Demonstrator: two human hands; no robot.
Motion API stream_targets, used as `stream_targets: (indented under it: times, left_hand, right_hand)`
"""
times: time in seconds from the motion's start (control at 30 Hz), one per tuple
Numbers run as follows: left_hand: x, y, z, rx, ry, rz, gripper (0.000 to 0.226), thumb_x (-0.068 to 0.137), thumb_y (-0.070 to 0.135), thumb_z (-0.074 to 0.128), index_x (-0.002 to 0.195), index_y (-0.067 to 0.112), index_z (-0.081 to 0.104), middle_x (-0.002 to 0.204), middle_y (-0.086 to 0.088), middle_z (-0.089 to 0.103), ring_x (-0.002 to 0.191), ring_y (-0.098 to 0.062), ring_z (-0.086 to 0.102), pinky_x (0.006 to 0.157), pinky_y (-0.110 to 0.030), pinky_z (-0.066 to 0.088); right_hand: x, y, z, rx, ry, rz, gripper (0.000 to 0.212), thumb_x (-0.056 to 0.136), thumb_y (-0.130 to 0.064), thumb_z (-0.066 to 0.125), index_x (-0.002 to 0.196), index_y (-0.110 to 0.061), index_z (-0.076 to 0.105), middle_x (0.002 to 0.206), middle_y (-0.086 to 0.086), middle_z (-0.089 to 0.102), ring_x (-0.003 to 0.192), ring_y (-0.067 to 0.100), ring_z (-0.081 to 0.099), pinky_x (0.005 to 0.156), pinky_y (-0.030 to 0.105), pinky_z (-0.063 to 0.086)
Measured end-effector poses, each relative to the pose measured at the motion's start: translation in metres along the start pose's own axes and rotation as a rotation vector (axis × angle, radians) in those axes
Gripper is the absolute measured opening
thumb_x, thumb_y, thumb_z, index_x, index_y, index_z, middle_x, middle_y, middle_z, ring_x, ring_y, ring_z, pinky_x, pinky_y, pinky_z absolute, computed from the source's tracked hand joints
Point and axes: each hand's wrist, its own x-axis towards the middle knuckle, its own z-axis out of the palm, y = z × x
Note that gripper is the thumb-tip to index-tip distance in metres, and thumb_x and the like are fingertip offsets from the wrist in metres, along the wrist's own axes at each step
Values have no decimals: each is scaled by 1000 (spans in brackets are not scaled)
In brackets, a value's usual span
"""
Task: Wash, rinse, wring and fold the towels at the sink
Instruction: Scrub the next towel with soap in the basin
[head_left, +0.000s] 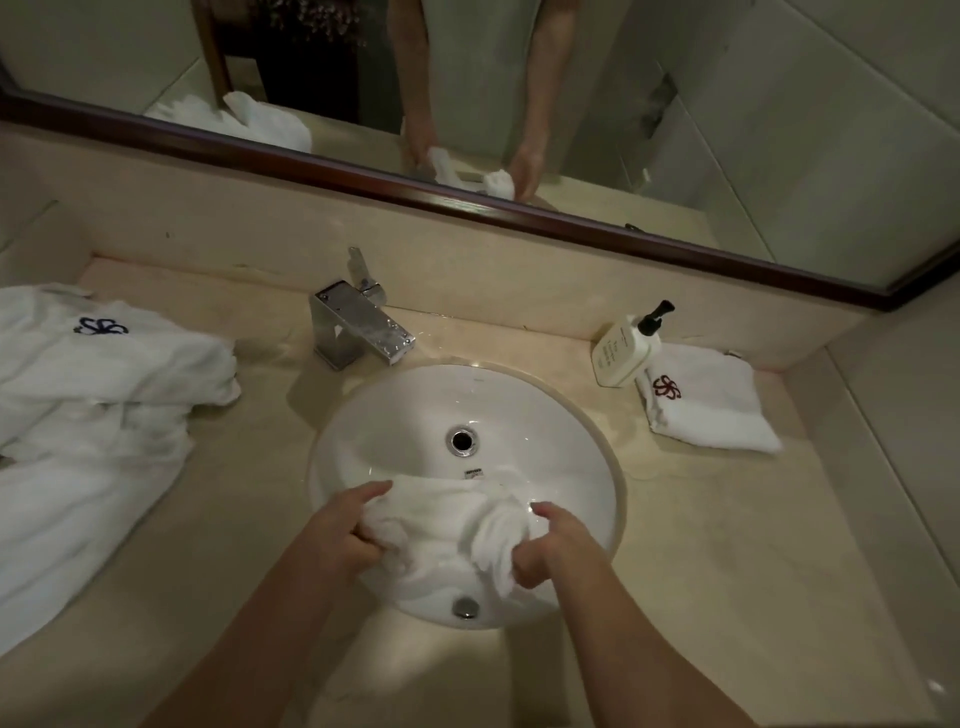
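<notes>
Over the near half of the white sink (519, 410), seen from the head camera: a bunched white towel (447, 525) stretched between both hands, sagging into the basin near the front rim. Left hand (345, 535) reaching in from lower left, forearm angled up and to the right, fingers curled round the towel's left end, thumb lying along the top edge. Right hand (558, 545) coming in from lower right, forearm angled up and to the left, fingers curled tight round the twisted, gathered right end, knuckles up. Both wrists roughly level, hands apart with the cloth between them. Behind the basin, a square chrome tap (358, 322), lever raised. Left on the beige bench (727, 545), a heap of white cloth with a dark blue emblem (98, 384), spilling toward the near edge. Right of the sink, a pump bottle (626, 351) standing just beside, perhaps touching, a folded white towel with a red emblem (706, 402). Above, along the dark-framed mirror (467, 202), a reflection of both arms and the held cloth.
</notes>
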Motion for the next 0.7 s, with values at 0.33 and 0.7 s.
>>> stream_targets:
  times: [0.33, 0.7]
  left_hand:
    - [7, 35, 18, -68, -214, 233, 57, 91, 44, 62, 129, 3, 60, 131, -18, 61, 124, -30, 58, 107, -48, 43]
    - [33, 55, 20, -172, -415, 162, 23, 84, 10, 57, 78, 10, 79, 85, -11, 74, 75, -23, 73, 67, -34, 60]
  right_hand:
    - [-52, -9, 43, -162, -585, -179, 50, 95, -46, 56, 108, -3, 76, 129, 21, 64, 129, 39, 52, 113, 55, 32]
    - [-99, -79, 166, -832, -674, -421, 64, 85, -62, 52, 114, -9, 72, 115, 13, 71, 109, 27, 67, 105, 42, 46]
